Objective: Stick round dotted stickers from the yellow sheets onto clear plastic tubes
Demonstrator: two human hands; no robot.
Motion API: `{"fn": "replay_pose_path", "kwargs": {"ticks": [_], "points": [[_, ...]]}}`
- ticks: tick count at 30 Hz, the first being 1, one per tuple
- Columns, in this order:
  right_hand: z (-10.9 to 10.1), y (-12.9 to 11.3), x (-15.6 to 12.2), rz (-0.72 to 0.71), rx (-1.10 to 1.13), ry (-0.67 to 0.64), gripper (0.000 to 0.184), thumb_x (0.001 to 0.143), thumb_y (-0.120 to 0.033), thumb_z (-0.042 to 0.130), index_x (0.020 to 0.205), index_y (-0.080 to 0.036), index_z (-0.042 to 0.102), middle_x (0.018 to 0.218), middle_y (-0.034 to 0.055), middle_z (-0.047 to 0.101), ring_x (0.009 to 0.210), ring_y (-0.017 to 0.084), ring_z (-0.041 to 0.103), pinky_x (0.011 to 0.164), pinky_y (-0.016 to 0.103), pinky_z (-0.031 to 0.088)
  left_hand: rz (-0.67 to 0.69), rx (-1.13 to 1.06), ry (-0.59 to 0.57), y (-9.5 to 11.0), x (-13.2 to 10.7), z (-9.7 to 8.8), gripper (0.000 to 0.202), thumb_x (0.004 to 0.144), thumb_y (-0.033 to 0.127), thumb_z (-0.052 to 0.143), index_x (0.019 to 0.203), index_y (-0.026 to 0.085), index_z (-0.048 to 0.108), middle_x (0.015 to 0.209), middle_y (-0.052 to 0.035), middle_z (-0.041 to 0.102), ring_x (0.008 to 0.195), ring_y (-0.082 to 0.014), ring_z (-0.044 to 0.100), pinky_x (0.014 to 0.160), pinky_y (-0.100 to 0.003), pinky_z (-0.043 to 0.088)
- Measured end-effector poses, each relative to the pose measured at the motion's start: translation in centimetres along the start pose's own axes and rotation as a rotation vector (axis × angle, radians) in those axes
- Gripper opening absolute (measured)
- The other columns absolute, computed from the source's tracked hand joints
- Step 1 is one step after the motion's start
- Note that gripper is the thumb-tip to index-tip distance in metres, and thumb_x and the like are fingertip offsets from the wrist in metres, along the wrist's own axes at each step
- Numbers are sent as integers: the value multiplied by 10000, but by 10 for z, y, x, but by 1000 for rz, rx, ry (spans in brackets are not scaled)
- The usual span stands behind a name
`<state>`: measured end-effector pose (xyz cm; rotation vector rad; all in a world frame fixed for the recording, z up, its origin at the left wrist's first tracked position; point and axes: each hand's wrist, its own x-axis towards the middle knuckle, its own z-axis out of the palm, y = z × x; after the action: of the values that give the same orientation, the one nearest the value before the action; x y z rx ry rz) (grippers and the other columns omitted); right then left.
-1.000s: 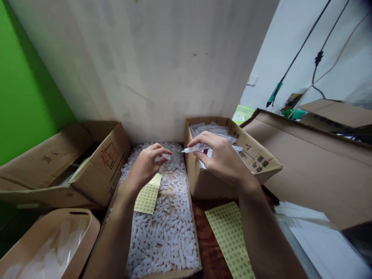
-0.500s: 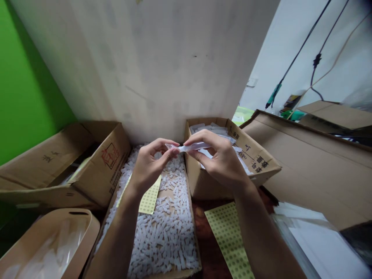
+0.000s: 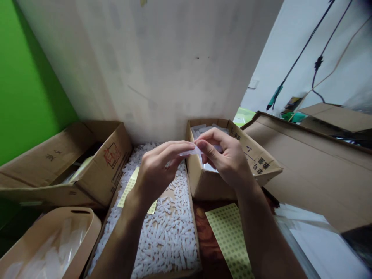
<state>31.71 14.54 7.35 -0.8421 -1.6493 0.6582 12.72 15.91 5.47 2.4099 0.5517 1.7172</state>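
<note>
My left hand [image 3: 161, 166] and my right hand [image 3: 225, 157] meet in the middle of the view, both closed on a thin translucent plastic tube [image 3: 187, 152]. Its flared clear end shows under my left fingertips, while my right thumb and fingers cover most of the rest. My left thumb is largely hidden. Below my hands lies a shallow cardboard tray [image 3: 195, 217] filled with small whitish plastic pieces [image 3: 162, 240]. Behind my right hand stands a carton [image 3: 203, 184] holding more translucent plastic pieces [image 3: 200, 130].
A yellow dotted sticker sheet [image 3: 128, 190] rests on the tray, another dotted sheet [image 3: 226, 236] on the dark red tabletop [image 3: 203, 224]. At left are an open carton [image 3: 95, 174] and a tan bin [image 3: 94, 228] with clear plastic. White packets [image 3: 325, 248] and a large cardboard piece [image 3: 314, 170] stand right.
My left fingers have straightened and come over the tube, with the thumb now underneath. My right fingers have curled further around it, and the hands have shifted slightly right.
</note>
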Motion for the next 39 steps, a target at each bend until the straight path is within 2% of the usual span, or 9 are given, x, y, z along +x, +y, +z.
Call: {"fn": "replay_pose_path", "kwargs": {"ticks": [3, 6, 9, 13, 18, 25, 31, 34, 39], "points": [[-1, 0, 0, 0, 71, 11, 255, 925, -406, 725, 846, -191, 612, 659, -41, 593, 539, 74, 526, 519, 228, 407, -221, -156, -19, 4, 0, -2, 424, 942, 451, 672, 1265, 187, 595, 1197, -101, 734, 967, -174, 729, 812, -292, 614], [-1, 0, -1, -11, 84, -16, 229, 916, -385, 741, 874, -195, 620, 680, -39, 606, 526, 68, 496, 498, 228, 381, -446, -147, -100, 9, 0, -4, 587, 1056, 566, 311, 858, 150, 675, 723, -47, 705, 595, -119, 635, 543, -239, 508], [-2, 1, -2, -15, 46, -23, 209, 899, -358, 763, 878, -199, 630, 702, -37, 603, 551, 73, 497, 509, 231, 379, -401, -62, -171, 11, 3, -7, 507, 1063, 459, 414, 749, 156, 672, 627, -12, 644, 546, -100, 572, 531, -233, 456], [-4, 2, -2, -43, 8, 0, 191, 885, -332, 779, 891, -203, 639, 741, -32, 621, 601, 84, 529, 548, 238, 399, -311, -75, -129, 8, 6, -12, 341, 924, 429, 699, 1167, 196, 645, 1139, -68, 722, 892, -143, 679, 711, -238, 550], [-2, -2, -3, -80, -94, -4, 191, 881, -343, 778, 871, -203, 648, 765, -24, 637, 643, 100, 550, 580, 252, 410, -533, -98, -193, 8, 3, -14, 659, 1070, 535, 292, 638, 156, 614, 537, -14, 610, 469, -94, 545, 477, -227, 420], [1, -1, -3, -25, -99, 26, 238, 895, -403, 751, 853, -196, 642, 721, -14, 632, 629, 120, 564, 577, 270, 419, -286, 5, -106, 6, 5, -12, 288, 905, 428, 722, 1049, 182, 683, 933, -41, 739, 776, -139, 659, 705, -249, 532], [3, 5, -2, -161, -82, 5, 173, 891, -321, 757, 868, -205, 631, 808, -6, 654, 715, 133, 586, 639, 281, 443, -587, -193, -231, 8, 4, -10, 668, 1054, 581, 292, 651, 166, 626, 506, -12, 564, 466, -113, 519, 454, -239, 400], [6, 3, -2, -105, -94, 25, 223, 914, -367, 728, 830, -199, 607, 748, -13, 627, 666, 123, 556, 610, 274, 420, -465, -31, -170, 9, 4, -9, 423, 1022, 456, 518, 723, 172, 611, 585, 8, 575, 526, -113, 518, 487, -237, 395], [12, -3, -2, 108, 86, -1, 395, 883, -479, 746, 722, -195, 524, 587, -45, 525, 512, 81, 441, 477, 236, 320, 87, 368, -95, -2, 0, -9, 48, 991, 205, 569, 970, 197, 611, 860, -37, 706, 780, -172, 609, 760, -315, 483]]}}
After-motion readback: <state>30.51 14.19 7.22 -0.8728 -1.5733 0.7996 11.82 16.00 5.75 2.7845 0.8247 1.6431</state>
